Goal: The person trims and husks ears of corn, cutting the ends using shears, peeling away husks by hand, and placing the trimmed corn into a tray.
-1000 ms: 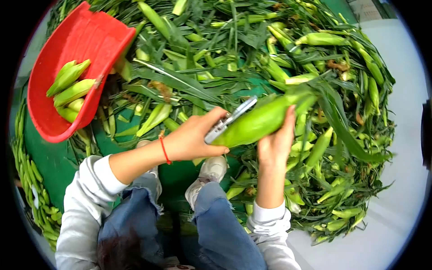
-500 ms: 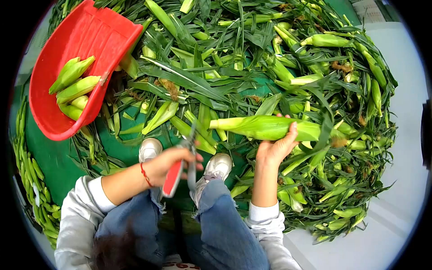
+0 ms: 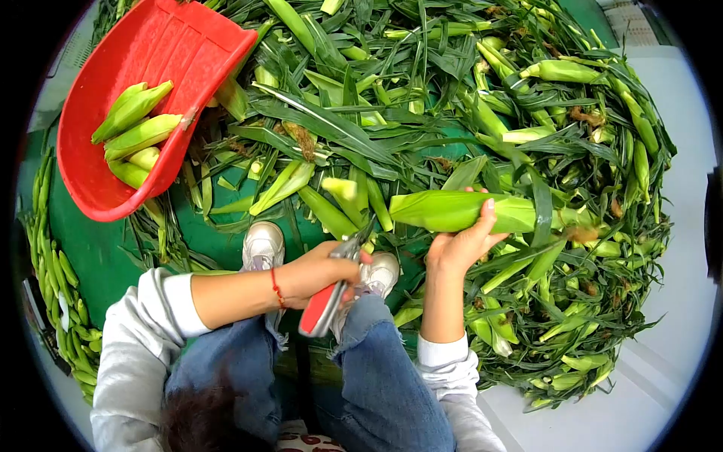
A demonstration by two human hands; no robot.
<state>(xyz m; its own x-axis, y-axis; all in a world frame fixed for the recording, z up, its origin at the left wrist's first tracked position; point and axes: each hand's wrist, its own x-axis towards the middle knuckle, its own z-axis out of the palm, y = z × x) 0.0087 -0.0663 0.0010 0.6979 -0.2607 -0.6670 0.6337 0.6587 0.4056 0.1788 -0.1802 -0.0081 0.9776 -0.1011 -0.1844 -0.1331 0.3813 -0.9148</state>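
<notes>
My left hand (image 3: 325,277), with a red cord at the wrist, is wrapped around red-and-grey pruning shears (image 3: 322,309). Their blades point up toward the cob's butt and are blurred. An unhusked ear of corn (image 3: 444,210) lies across my right hand (image 3: 461,245), fingers behind it and thumb over its front. The ear's cut end faces left, and brown silk hangs at its right tip. A pale, blurred stem piece (image 3: 343,187) appears left of the cut end, apart from it.
At the upper left a red scoop (image 3: 90,177) holds several ears. Piled corn and leaves (image 3: 572,301) cover the right and back of the green floor (image 3: 105,256). Several more ears (image 3: 56,290) line the left edge. My shoes (image 3: 263,245) are below the shears.
The ear's long stem end has been cut off, and a piece has come away to the left. My left hand with the shears has moved right. The view has shifted slightly.
</notes>
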